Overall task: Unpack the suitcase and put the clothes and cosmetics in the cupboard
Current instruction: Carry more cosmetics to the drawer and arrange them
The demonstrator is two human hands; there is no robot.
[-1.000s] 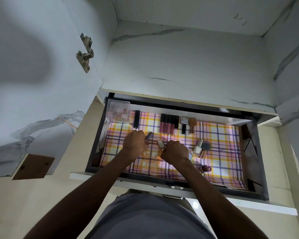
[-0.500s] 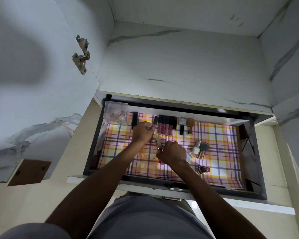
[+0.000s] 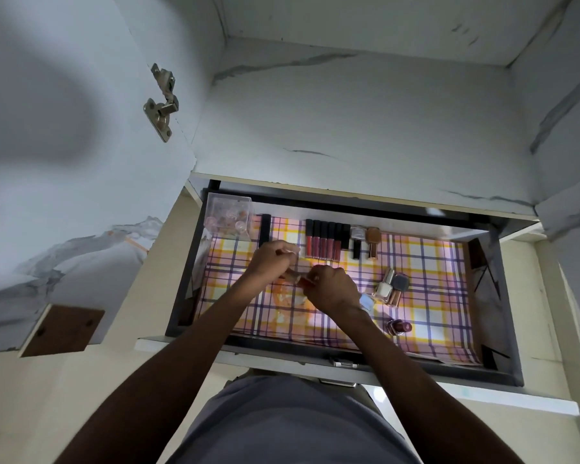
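Left hand [image 3: 271, 262], half a second ago at the lipgloss row [image 3: 325, 243], is now drawn back to 6 o'clock of it, pinching a small pale item. Right hand [image 3: 332, 289] grips another cosmetic over the drawer [image 3: 493, 296]. Sorting is judged midway.

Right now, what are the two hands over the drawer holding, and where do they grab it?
Both hands are curled on small things. The left hand pinches a pale piece at its fingertips; the right hand grips a small cosmetic tube by one end. What they are exactly cannot be told.
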